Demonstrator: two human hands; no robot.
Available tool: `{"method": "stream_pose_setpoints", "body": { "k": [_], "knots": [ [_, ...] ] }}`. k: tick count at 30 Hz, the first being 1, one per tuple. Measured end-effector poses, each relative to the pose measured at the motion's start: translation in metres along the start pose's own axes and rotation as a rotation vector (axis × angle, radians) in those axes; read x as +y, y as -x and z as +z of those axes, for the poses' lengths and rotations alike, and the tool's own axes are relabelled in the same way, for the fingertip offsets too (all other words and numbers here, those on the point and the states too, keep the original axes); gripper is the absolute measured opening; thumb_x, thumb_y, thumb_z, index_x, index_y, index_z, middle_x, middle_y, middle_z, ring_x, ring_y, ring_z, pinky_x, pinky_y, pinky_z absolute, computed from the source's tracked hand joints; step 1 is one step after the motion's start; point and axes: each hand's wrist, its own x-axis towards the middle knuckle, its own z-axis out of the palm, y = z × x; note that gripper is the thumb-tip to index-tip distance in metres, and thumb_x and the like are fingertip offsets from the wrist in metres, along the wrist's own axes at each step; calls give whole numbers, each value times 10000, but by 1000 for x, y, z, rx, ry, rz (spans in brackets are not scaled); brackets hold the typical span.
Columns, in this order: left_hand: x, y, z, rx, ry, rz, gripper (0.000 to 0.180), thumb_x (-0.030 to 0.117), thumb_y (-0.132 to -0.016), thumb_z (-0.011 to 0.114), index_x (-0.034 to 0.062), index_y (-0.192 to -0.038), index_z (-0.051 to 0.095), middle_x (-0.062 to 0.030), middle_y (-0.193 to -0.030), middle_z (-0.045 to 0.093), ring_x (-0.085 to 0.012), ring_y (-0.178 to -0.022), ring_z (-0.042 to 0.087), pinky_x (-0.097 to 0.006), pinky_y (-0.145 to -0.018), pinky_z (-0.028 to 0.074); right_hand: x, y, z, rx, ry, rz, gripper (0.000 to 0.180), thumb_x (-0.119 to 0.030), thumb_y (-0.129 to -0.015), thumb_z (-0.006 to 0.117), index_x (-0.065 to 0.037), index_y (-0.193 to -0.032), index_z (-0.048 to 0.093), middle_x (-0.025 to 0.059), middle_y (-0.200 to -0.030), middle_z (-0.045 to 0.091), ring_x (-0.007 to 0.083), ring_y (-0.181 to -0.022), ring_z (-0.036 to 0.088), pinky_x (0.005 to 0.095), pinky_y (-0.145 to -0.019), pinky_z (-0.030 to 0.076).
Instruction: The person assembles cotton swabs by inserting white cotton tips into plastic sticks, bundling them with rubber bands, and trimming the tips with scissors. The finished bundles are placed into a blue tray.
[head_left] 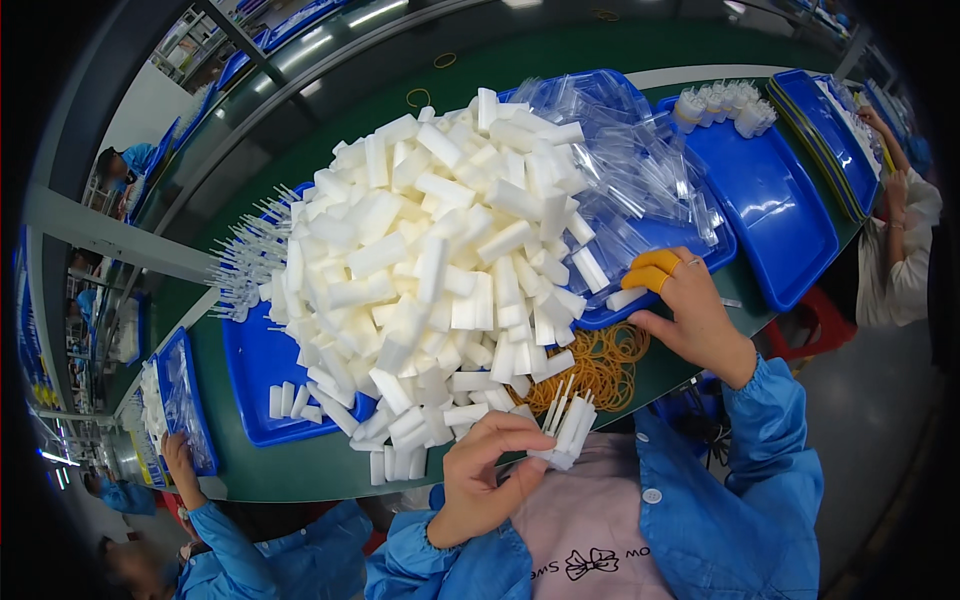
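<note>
My left hand (485, 475) is closed around the base of a small bundle of white tubular pieces with thin stems (572, 428), held upright in front of my chest. My right hand (690, 305), with yellow finger cots on two fingers, pinches one short white foam-like cylinder (626, 298) between thumb and fingers at the tray's near edge. Beside both hands rises a large heap of white foam-like cylinders (430, 260). Tan rubber bands (605, 365) lie in a tangle between my hands, partly behind the bundle.
Clear plastic sleeves (640, 150) fill a blue tray behind my right hand. Another blue tray (775, 215) farther right carries several banded white bundles (720, 105). Thin white stemmed parts (245, 255) are piled left of the heap. Co-workers sit on both sides; one's hand (180, 460) is at left.
</note>
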Motion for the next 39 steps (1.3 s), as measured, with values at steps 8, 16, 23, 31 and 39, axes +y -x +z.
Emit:
{"method": "stream_pose_setpoints", "body": {
  "k": [8,16,23,31,39],
  "knots": [
    [2,1,7,114,191,-3,239,-12,-745,717,-38,-969,637,-140,-1010,564,-200,-941,549,-310,-839,440,6,2,-6,67,-246,-14,250,-106,-764,687,-55,-983,578,111,-1018,614,289,-830,591,353,-758,440],
    [1,-1,2,-18,31,199,234,-56,-691,741,-20,-916,688,-143,-908,643,-202,-808,619,-272,-691,506,-45,11,-9,58,-224,-199,232,-102,-712,699,-58,-925,617,91,-1073,628,254,-838,630,342,-718,500],
    [4,-1,2,-35,47,182,223,-29,-693,755,-17,-906,692,-141,-898,646,-204,-805,621,-277,-693,505,-54,8,-5,88,-240,-312,233,-110,-697,701,-67,-915,632,106,-1052,634,267,-798,636,335,-657,517],
    [3,-2,0,-62,-49,204,203,-13,-694,754,-2,-890,704,-125,-909,644,-202,-795,620,-275,-683,502,-51,4,-16,-56,-801,-216,187,-19,-813,629,-38,-998,633,110,-1077,625,230,-890,635,277,-759,499],
    [15,-6,4,-65,-467,439,265,-2,-624,758,66,-878,728,-49,-898,645,-204,-766,622,-282,-666,503,-59,6,-8,-185,-1567,347,332,23,-864,579,23,-1188,507,101,-1052,600,126,-969,591,250,-851,485]
  ]
}}
